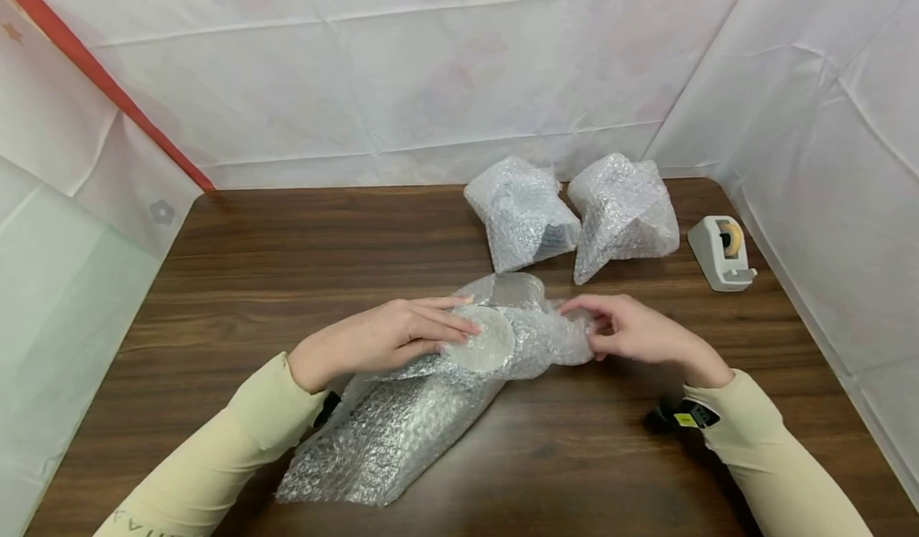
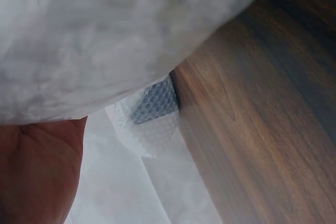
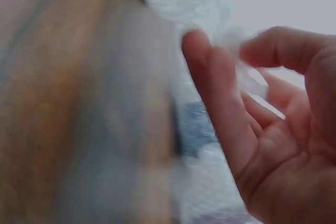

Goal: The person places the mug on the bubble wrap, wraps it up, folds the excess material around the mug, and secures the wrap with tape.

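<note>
A sheet of bubble wrap (image 1: 402, 433) lies slantwise across the middle of the table, its long end toward the near left. On it is a pale, round, flat-faced object (image 1: 491, 345), partly covered by the wrap's folds. My left hand (image 1: 391, 333) rests over this object, fingers stretched out, fingertips on its round face. At the right end of the wrap, my right hand (image 1: 635, 329) pinches the loose edge between bent fingers and thumb. The right wrist view shows a bit of clear wrap (image 3: 252, 80) among those fingers. In the left wrist view the wrap hides most of that hand.
Two bubble-wrapped bundles (image 1: 527, 214) (image 1: 625, 210) stand side by side at the back right of the brown wooden table (image 1: 301, 242). A white tape dispenser (image 1: 711, 258) with a yellowish roll is near the right edge. White curtain-like sheets (image 1: 431, 74) enclose the back and sides.
</note>
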Motion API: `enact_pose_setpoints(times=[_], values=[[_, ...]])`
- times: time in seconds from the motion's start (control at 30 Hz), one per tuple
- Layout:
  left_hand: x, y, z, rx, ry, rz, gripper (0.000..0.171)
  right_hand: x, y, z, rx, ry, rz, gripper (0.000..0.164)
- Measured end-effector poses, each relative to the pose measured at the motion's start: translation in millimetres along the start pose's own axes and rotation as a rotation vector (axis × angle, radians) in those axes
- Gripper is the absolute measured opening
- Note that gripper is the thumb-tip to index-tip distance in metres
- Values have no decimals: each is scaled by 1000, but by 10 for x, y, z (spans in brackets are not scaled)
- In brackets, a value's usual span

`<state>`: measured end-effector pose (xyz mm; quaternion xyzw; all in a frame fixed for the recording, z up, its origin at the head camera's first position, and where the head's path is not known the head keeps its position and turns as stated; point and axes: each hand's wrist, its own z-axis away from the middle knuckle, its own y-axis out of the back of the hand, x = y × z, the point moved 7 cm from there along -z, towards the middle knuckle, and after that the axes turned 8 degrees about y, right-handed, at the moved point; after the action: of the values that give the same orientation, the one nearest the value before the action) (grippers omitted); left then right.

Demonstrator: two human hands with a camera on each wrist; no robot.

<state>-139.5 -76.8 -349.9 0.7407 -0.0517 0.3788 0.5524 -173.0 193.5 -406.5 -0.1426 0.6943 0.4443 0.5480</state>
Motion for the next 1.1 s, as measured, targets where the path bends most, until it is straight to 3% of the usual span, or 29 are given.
enact_pose_setpoints(times=[0.13,0.23,0.37,0.53,0.63,0.67,0.8,0.87,0.97,1.1], values=[[5,-7,-3,2,0,1,31,-221,239,84,167,113,84,47],[4,-5,1,2,-1,-1,31,-362,324,122,226,194,116,43],[13,-12,3,-3,-4,3,31,-506,286,127,203,313,124,41],[35,-17,-5,-13,-7,10,30,-613,170,71,133,427,38,33],[48,-20,-12,-23,-9,11,29,-620,137,34,135,415,36,30],[51,-22,-15,-26,-11,12,29,-613,139,30,146,399,42,37],[52,-30,-21,-35,-15,17,30,-570,164,33,167,305,18,86],[55,-38,-22,-41,-15,21,30,-537,183,39,154,273,-53,98],[67,-56,-22,-42,-24,24,30,-472,219,37,133,258,-145,96],[87,-70,-40,-49,-38,13,29,-429,230,14,154,290,-261,59]])
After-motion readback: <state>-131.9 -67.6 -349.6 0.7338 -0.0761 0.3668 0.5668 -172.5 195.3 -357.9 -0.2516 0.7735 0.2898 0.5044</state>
